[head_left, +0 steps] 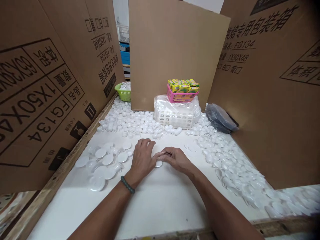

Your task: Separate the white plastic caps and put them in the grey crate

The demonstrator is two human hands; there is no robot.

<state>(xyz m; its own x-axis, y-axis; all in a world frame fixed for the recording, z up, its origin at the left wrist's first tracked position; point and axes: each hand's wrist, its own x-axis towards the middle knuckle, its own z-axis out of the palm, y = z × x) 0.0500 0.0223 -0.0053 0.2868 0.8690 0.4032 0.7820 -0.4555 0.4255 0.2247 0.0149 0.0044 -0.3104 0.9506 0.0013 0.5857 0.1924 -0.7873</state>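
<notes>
My left hand (143, 156) lies on the white tabletop, its fingers bent forward and apart from the thumb. Its thumb reaches across to the fingertips of my right hand (177, 158). The right fingers are pinched together, and whatever is between them is hidden. Just below the meeting fingertips shows a small round white disc (158, 163), partly covered by the hands. Left of my left hand lies a loose group of white round lid-like discs (108, 159), several of them overlapping. A dark bead bracelet (127, 184) circles my left wrist.
Many small white round pieces (225, 156) spread along the right side and back. A plastic-wrapped package (176, 115) carries a pink basket (181, 97) of yellow boxes. A green basket (124, 95) stands back left, a dark plastic bag (220, 116) right. Cardboard walls (175, 50) enclose the table.
</notes>
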